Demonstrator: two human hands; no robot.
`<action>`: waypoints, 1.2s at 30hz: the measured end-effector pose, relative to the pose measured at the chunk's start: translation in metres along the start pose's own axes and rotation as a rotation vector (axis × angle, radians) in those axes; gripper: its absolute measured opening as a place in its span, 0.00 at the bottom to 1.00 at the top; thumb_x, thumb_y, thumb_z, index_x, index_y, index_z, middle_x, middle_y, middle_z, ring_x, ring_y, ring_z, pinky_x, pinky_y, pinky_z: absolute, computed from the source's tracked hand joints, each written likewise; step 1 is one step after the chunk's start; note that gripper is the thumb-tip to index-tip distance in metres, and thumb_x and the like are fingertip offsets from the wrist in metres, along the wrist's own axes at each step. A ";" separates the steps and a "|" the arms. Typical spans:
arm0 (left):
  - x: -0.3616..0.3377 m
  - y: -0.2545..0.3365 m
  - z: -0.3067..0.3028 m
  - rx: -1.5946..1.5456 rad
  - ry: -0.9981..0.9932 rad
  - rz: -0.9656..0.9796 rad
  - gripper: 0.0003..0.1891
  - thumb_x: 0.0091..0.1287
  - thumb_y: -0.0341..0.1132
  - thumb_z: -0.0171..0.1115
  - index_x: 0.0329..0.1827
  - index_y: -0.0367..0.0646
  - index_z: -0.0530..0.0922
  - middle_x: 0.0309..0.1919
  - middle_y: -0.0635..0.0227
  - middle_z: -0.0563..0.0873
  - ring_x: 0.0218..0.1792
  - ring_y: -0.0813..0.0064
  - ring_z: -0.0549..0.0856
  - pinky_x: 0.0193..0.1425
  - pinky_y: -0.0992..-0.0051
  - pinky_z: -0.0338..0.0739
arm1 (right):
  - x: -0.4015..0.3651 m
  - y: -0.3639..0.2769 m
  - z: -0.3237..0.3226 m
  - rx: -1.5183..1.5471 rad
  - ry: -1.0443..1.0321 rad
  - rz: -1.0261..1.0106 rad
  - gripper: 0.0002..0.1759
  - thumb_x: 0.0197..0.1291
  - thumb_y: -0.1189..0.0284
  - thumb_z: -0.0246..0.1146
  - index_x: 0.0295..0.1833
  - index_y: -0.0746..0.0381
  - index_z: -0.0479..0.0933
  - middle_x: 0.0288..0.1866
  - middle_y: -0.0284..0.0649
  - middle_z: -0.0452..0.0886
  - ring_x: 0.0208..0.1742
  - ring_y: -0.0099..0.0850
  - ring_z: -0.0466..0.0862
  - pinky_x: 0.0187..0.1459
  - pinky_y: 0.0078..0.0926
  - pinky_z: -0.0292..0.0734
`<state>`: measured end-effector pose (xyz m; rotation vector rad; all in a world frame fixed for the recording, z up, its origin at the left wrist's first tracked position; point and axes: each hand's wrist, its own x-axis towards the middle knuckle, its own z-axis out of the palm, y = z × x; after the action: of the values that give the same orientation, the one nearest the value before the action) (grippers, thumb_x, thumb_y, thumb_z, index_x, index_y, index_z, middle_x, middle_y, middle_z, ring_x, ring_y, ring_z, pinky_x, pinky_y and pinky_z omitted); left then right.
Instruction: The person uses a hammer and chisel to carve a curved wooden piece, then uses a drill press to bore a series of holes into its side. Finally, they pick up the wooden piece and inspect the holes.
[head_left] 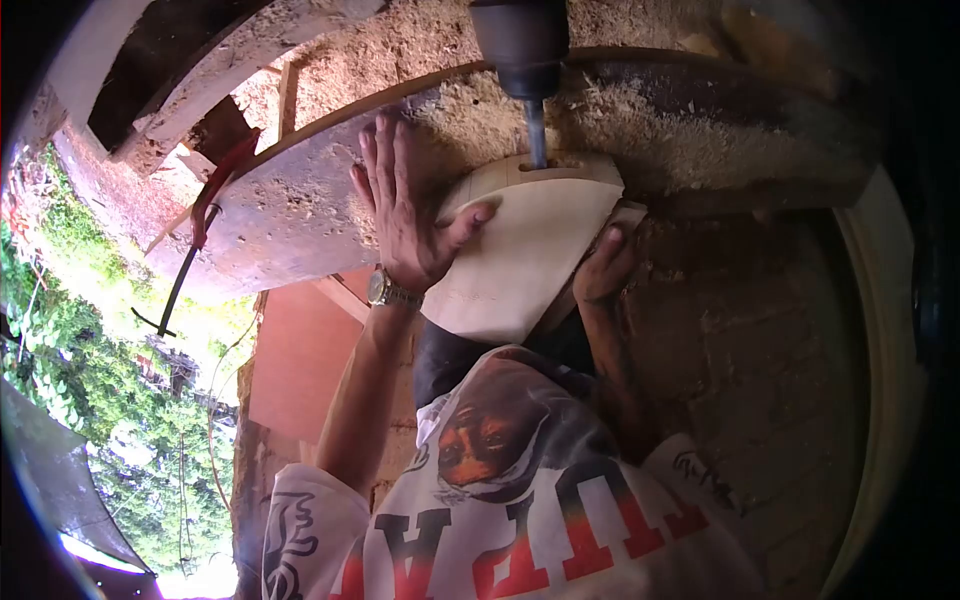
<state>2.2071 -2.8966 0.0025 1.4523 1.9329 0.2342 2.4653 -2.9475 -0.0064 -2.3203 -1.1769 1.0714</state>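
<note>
The left hand (400,215) lies flat on the sawdust-covered bench (300,210), its grip open and fingers spread, with only the thumb pressing on the pale wooden piece (520,260). The right hand (605,268) has its grip closed around that piece's right edge. A drill bit (537,135) stands at the piece's far edge.

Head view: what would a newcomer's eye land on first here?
The drill bit at top centre, coming down onto the upper edge of the pale wooden piece, draws the eye first. The left hand, with a wristwatch, lies spread flat against the piece and the sawdust-covered table. The right hand grips the piece's right edge.
</note>
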 end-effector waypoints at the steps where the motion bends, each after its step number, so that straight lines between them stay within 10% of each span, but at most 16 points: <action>1: -0.002 0.001 0.001 -0.009 -0.009 -0.006 0.66 0.56 0.79 0.60 0.85 0.36 0.49 0.84 0.46 0.52 0.85 0.42 0.45 0.83 0.40 0.34 | -0.002 0.003 -0.001 -0.022 0.014 -0.024 0.29 0.78 0.51 0.51 0.58 0.70 0.75 0.41 0.58 0.87 0.44 0.55 0.89 0.42 0.44 0.81; 20: 0.046 0.005 -0.025 0.046 0.005 0.011 0.61 0.58 0.76 0.62 0.81 0.34 0.57 0.79 0.45 0.62 0.82 0.45 0.55 0.82 0.41 0.42 | 0.045 -0.048 0.011 -0.019 0.027 -0.083 0.25 0.77 0.56 0.53 0.51 0.71 0.78 0.41 0.58 0.86 0.43 0.55 0.87 0.44 0.44 0.80; 36: 0.013 0.009 -0.002 0.030 0.034 -0.019 0.71 0.50 0.80 0.65 0.85 0.36 0.46 0.84 0.44 0.49 0.84 0.42 0.45 0.83 0.41 0.35 | 0.006 -0.004 0.002 -0.038 0.058 -0.016 0.26 0.78 0.56 0.50 0.58 0.71 0.77 0.45 0.59 0.86 0.48 0.57 0.87 0.48 0.45 0.81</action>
<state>2.2106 -2.8810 0.0031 1.4574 1.9848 0.2237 2.4641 -2.9405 -0.0082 -2.3507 -1.2019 0.9774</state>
